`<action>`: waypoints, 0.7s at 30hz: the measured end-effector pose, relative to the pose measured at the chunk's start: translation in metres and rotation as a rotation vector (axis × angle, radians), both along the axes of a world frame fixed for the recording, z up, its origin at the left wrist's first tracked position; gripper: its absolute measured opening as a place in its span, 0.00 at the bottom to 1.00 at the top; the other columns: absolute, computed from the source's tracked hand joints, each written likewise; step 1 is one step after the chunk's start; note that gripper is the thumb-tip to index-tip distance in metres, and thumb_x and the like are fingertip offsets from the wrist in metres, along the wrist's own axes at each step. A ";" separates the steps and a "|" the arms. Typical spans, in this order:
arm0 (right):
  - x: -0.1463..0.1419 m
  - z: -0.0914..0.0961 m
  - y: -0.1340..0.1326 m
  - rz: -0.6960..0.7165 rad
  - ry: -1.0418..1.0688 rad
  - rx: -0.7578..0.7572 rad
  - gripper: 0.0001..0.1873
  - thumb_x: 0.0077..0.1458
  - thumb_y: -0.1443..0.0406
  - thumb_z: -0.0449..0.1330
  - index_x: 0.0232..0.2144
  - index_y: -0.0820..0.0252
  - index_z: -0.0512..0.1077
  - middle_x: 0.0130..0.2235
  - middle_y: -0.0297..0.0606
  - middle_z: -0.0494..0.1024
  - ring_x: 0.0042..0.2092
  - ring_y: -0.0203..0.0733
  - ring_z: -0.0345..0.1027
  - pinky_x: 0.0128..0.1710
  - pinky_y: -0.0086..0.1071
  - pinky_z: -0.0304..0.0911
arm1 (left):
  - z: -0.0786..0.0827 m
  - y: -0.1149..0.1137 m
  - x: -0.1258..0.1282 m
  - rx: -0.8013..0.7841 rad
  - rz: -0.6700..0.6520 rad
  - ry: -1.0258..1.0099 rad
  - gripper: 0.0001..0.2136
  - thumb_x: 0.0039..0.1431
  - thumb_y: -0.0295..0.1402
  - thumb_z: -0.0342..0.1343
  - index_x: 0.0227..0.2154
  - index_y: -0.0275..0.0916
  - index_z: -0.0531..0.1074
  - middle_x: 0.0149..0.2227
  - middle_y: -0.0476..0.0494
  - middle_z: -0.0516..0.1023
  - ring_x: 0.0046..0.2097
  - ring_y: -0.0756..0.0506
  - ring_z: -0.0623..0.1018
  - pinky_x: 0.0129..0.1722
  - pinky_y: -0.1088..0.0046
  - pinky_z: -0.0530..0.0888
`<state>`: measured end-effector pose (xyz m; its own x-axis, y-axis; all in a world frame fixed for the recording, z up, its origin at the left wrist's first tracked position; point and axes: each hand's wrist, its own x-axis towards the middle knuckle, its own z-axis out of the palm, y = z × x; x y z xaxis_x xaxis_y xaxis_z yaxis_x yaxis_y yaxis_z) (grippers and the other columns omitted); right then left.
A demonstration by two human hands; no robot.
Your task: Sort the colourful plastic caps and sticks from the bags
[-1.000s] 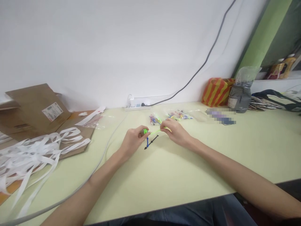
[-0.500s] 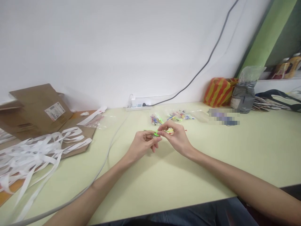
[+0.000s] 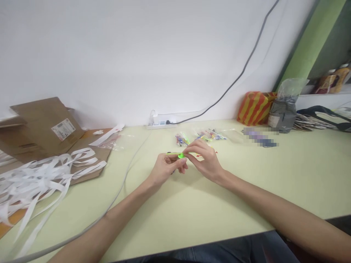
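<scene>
Both my hands meet over the pale green table (image 3: 246,190) around a small toy made of thin plastic sticks. My left hand (image 3: 167,170) is curled, its fingers pinching a bright green round piece (image 3: 180,156) with a green stick running left from it. My right hand (image 3: 204,160) pinches the same piece from the right side. A small red bit (image 3: 216,152) shows just beyond my right knuckles. Other sticks of the toy are hidden behind my fingers.
Clear bags of coloured sticks (image 3: 201,136) lie behind my hands. A white power strip (image 3: 160,122) sits at the wall, a grey cable (image 3: 120,190) runs across the table. White paper strips (image 3: 41,179) and brown cardboard (image 3: 41,126) fill the left. A striped bag (image 3: 255,107) stands right.
A second ago the green stick stretched between my parted hands with blue and black sticks hanging below. My hands have since come together around the green piece, hiding those sticks.
</scene>
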<state>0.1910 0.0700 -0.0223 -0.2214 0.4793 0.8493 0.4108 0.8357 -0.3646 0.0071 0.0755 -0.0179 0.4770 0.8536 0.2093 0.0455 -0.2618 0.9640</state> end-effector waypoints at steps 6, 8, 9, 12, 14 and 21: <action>0.005 0.007 0.000 0.041 -0.215 0.091 0.13 0.58 0.68 0.61 0.46 0.55 0.70 0.42 0.41 0.75 0.45 0.46 0.68 0.46 0.42 0.63 | -0.004 0.004 -0.004 -0.061 -0.007 -0.130 0.15 0.58 0.44 0.62 0.28 0.35 0.77 0.27 0.44 0.73 0.31 0.49 0.70 0.32 0.71 0.69; 0.004 0.006 0.000 0.010 -0.223 0.104 0.12 0.58 0.67 0.61 0.45 0.56 0.69 0.42 0.42 0.75 0.45 0.45 0.68 0.45 0.41 0.63 | -0.005 0.004 -0.004 -0.054 -0.010 -0.100 0.16 0.57 0.45 0.63 0.25 0.35 0.77 0.26 0.44 0.72 0.32 0.48 0.69 0.33 0.71 0.69; 0.003 0.005 0.000 -0.014 -0.214 0.118 0.09 0.59 0.67 0.61 0.43 0.56 0.69 0.41 0.41 0.75 0.44 0.45 0.67 0.44 0.40 0.63 | -0.005 0.004 -0.004 -0.045 -0.013 -0.073 0.17 0.56 0.45 0.63 0.23 0.35 0.76 0.26 0.44 0.72 0.32 0.48 0.70 0.34 0.71 0.69; 0.000 0.000 0.001 -0.079 -0.206 0.161 0.04 0.59 0.69 0.59 0.38 0.57 0.68 0.37 0.40 0.74 0.40 0.43 0.66 0.39 0.37 0.61 | -0.004 0.004 -0.002 -0.025 -0.034 -0.014 0.19 0.55 0.47 0.63 0.20 0.35 0.75 0.27 0.44 0.73 0.32 0.48 0.69 0.34 0.72 0.69; 0.000 -0.002 0.002 -0.099 -0.222 0.178 0.04 0.59 0.69 0.60 0.36 0.57 0.67 0.35 0.39 0.74 0.38 0.42 0.65 0.38 0.36 0.59 | -0.003 0.003 -0.002 -0.019 -0.049 0.007 0.19 0.55 0.47 0.63 0.21 0.35 0.75 0.28 0.44 0.74 0.32 0.49 0.69 0.34 0.73 0.69; 0.004 -0.002 0.004 -0.099 -0.274 0.165 0.05 0.57 0.67 0.62 0.34 0.57 0.67 0.33 0.38 0.73 0.38 0.43 0.63 0.38 0.36 0.56 | 0.003 0.001 -0.003 0.012 -0.074 0.070 0.20 0.59 0.49 0.58 0.23 0.36 0.75 0.29 0.44 0.75 0.34 0.48 0.71 0.35 0.72 0.70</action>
